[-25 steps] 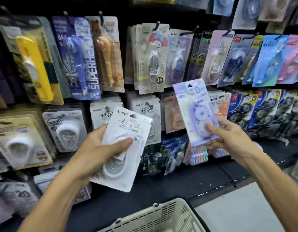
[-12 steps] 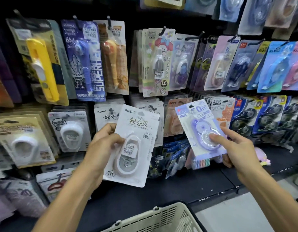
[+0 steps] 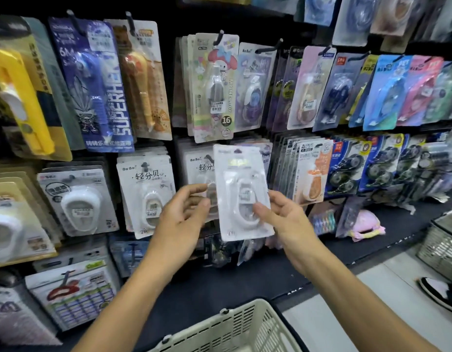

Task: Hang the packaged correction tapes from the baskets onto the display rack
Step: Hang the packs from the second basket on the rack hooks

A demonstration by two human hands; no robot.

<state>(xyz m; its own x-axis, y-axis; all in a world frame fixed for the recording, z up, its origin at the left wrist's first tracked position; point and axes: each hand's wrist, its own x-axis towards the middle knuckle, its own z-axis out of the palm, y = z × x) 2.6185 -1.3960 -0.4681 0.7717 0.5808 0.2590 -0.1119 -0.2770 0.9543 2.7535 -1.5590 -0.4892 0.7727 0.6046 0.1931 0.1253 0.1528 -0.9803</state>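
A white packaged correction tape (image 3: 241, 189) is held upright in front of the display rack (image 3: 169, 72), at the middle row. My right hand (image 3: 283, 219) grips its lower right side, thumb on the front blister. My left hand (image 3: 181, 217) pinches its left edge between thumb and fingertips. Matching white packs (image 3: 146, 189) hang on the rack just left of it, and another stack (image 3: 198, 166) hangs partly hidden behind it. The purple pack is out of sight. A cream basket (image 3: 219, 331) sits below my arms.
Rows of packaged correction tapes fill hooks above, left and right. A dark shelf ledge (image 3: 245, 275) runs under the rack with a pink item (image 3: 367, 224) lying on it. A second basket (image 3: 443, 245) stands at the right, and a shoe (image 3: 440, 293) is on the floor.
The white pack moved right and up from my left hand alone into both hands. My right hand now grips it; the purple pack it held is no longer visible.
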